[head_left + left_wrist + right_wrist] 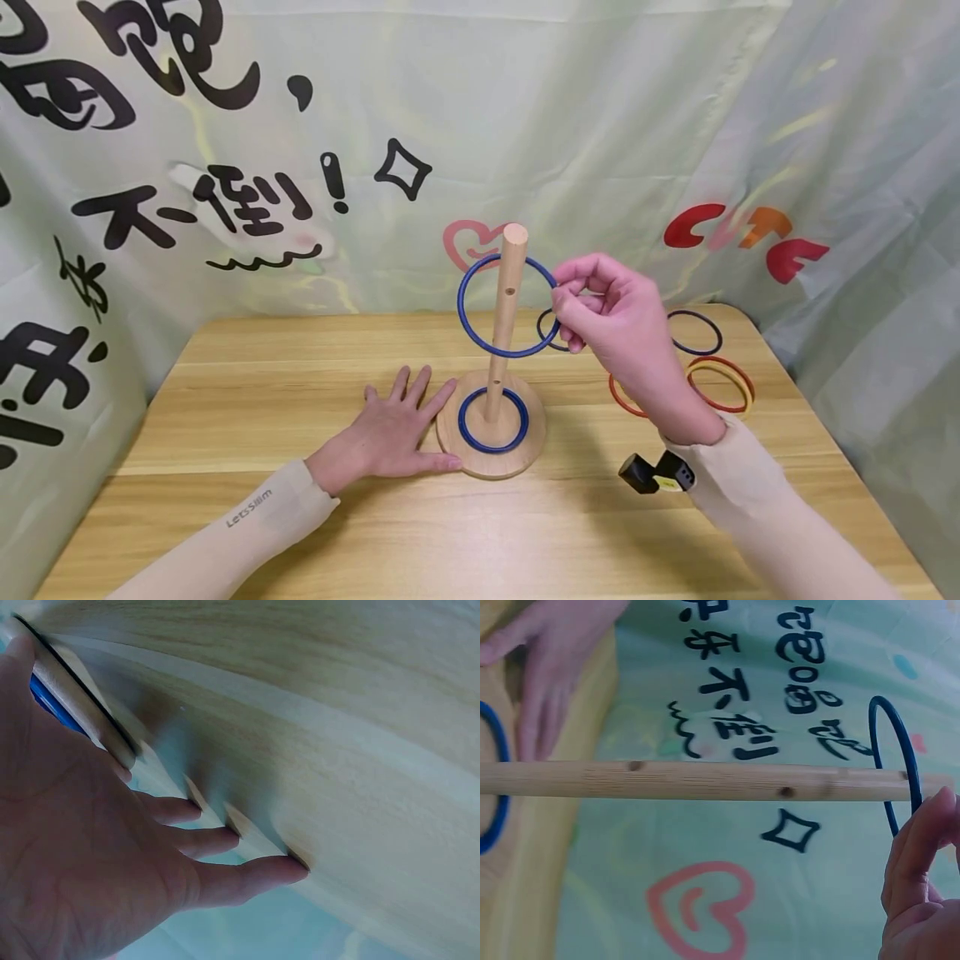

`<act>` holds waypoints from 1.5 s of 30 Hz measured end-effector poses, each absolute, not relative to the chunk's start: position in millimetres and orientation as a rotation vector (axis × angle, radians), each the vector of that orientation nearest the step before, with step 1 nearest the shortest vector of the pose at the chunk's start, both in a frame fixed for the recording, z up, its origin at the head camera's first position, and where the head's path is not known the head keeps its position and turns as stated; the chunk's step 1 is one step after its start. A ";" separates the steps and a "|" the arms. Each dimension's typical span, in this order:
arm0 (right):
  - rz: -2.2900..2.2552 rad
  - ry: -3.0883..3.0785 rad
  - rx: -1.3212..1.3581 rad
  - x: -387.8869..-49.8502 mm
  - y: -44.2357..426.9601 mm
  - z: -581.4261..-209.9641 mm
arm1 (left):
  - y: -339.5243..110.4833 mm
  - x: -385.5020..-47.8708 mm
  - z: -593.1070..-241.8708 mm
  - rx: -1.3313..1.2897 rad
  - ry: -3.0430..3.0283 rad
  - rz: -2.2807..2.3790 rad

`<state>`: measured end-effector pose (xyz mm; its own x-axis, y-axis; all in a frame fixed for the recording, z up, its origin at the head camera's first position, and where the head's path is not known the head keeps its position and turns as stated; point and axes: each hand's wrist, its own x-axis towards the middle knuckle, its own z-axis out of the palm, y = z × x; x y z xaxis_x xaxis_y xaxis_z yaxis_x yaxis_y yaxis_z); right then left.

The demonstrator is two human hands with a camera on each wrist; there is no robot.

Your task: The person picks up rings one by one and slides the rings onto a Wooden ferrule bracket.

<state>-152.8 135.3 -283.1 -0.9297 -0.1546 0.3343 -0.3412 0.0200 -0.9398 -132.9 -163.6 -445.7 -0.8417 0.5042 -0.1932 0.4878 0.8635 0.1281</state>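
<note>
A blue ring (463, 321) encircles the upper part of an upright wooden post (507, 317), and my right hand (618, 321) pinches its right side between thumb and fingers. In the right wrist view the ring (910, 746) circles the post (705, 780) near its top end. Blue rings (467, 437) lie round the post's foot on the round wooden base (525, 454). My left hand (393, 429) lies on the table with fingers spread, its thumb and index finger at the base's left edge. The left wrist view shows this hand (97, 847) beside the base.
Right of the post, a dark blue ring (718, 337) lies on the wooden table (247, 400). Nearer are red (735, 363) and yellow rings, overlapping. Another blue ring (539, 327) and a red ring (613, 392) are partly hidden by my right hand. A printed curtain (585, 125) hangs behind.
</note>
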 end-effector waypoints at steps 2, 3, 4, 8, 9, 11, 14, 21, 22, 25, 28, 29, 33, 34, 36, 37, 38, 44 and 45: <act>2.033 -2.179 0.517 -155.1 133.9 -294.4 | -163.4 -132.8 -445.8 0.761 2.818 0.107; 2.019 -2.205 0.511 -155.9 133.0 -300.1 | -163.4 -132.8 -445.8 0.760 2.818 0.106; 2.007 -2.232 0.505 -156.7 131.9 -305.9 | -163.4 -132.8 -445.8 0.760 2.818 0.104; 1.969 -2.325 0.496 -158.6 128.6 -327.1 | -163.7 -132.6 -446.4 0.753 2.819 0.094; 1.965 -2.344 0.494 -158.5 128.1 -331.6 | -163.8 -132.5 -446.6 0.752 2.819 0.090; 1.966 -2.375 0.491 -157.7 127.6 -339.8 | -163.8 -132.2 -447.0 0.753 2.818 0.088; 1.957 -2.428 0.468 -155.4 127.6 -350.1 | -163.4 -131.6 -446.8 0.754 2.816 0.090; 1.898 -2.548 0.399 -152.6 129.2 -372.2 | -163.3 -131.4 -446.7 0.740 2.809 0.104; 1.897 -2.557 0.396 -152.6 128.9 -375.5 | -163.4 -131.4 -446.8 0.741 2.808 0.104; 1.896 -2.588 0.399 -153.3 128.2 -386.4 | -163.6 -131.1 -446.8 0.743 2.811 0.102; 1.915 -2.618 0.400 -153.3 127.3 -395.8 | -163.3 -131.1 -446.5 0.744 2.812 0.098; 1.914 -2.636 0.401 -153.3 127.2 -398.8 | -163.2 -131.2 -446.5 0.743 2.813 0.095; 1.886 -2.718 0.418 -152.9 127.0 -407.2 | -162.8 -131.7 -446.9 0.739 2.817 0.079; 1.874 -2.738 0.420 -152.8 127.3 -409.0 | -162.8 -131.9 -447.1 0.738 2.817 0.075; 1.862 -2.768 0.415 -152.6 128.0 -412.3 | -162.7 -132.0 -447.1 0.740 2.817 0.074; 1.861 -2.776 0.410 -152.5 128.5 -413.9 | -162.7 -132.0 -447.2 0.743 2.818 0.074; 1.859 -2.785 0.406 -152.4 128.9 -415.6 | -162.7 -132.0 -447.1 0.743 2.818 0.075; 1.830 -2.819 0.412 -152.0 130.8 -425.5 | -162.8 -131.8 -446.5 0.753 2.821 0.085; 1.826 -2.822 0.414 -152.1 130.9 -426.9 | -162.8 -131.8 -446.5 0.754 2.822 0.089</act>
